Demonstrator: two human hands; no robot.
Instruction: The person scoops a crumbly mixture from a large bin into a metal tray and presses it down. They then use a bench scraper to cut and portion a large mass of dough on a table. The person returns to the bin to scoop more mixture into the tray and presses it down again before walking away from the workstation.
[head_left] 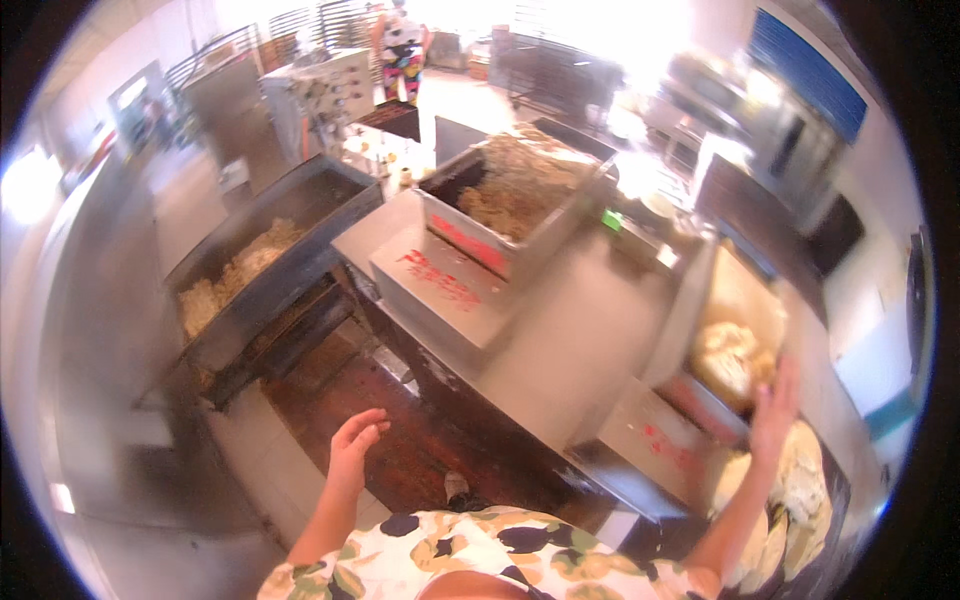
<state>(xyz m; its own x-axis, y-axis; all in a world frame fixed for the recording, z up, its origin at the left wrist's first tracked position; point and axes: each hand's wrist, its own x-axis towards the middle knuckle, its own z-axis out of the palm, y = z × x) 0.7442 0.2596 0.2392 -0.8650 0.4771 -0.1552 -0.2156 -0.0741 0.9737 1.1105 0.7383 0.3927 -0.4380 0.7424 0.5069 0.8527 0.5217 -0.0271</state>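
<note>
My left hand (358, 442) hovers over the reddish-brown floor, holding nothing, its fingers loosely bent and apart. At the right, my right hand (776, 415) reaches forward with its fingers stretched out and somewhat blurred. It is at the near right edge of a long bin (685, 390), whose inside holds a pale, creamy, dough-like lump (732, 355). Whether the fingertips touch the lump or the rim I cannot tell. Beside my right forearm lie several pale, folded dough-like pieces (800, 490) on a dark surface.
A metal table (570, 350) carries a deep bin (520, 260) of brown crumbly stuff and a box (440, 280) with red lettering. Left of it stands a dark trough (330, 215) with yellowish crumbly stuff (240, 280). Another person (403, 50) stands at the back near a machine (325, 90).
</note>
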